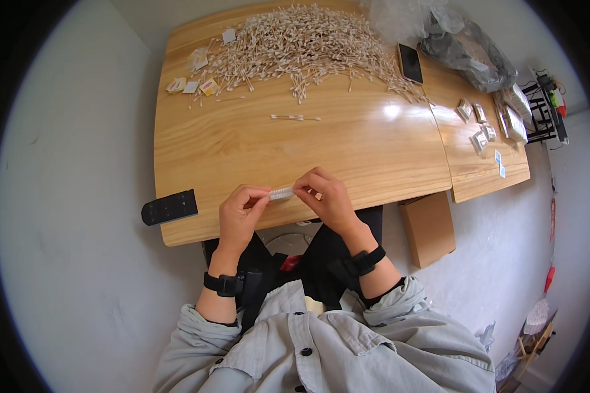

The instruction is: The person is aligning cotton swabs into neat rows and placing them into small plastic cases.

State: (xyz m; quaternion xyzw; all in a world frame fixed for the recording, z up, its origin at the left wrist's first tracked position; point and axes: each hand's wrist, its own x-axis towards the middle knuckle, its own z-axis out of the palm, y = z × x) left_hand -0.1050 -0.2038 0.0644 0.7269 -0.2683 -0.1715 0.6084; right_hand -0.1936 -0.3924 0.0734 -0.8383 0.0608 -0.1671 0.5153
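Between my two hands, over the table's near edge, is a small whitish strip-shaped piece (282, 194) with a ribbed, slightly glossy look; its exact kind is hard to make out. The fingertips of my left hand (244, 204) pinch its left end. My right hand (326, 199) pinches the right end between thumb and fingers. Farther in on the wooden table (354, 150), a few cotton swabs (295, 118) lie in a short line. Behind them spreads a large heap of cotton swabs (301, 46).
Small yellow-and-white boxes (208, 86) lie left of the heap. A phone (410, 63) and a grey plastic bag (469, 56) are at the back right. Several small packets (480, 141) sit on the right tabletop. A black panel (169, 207) juts past the left edge; a cardboard box (427, 229) stands below.
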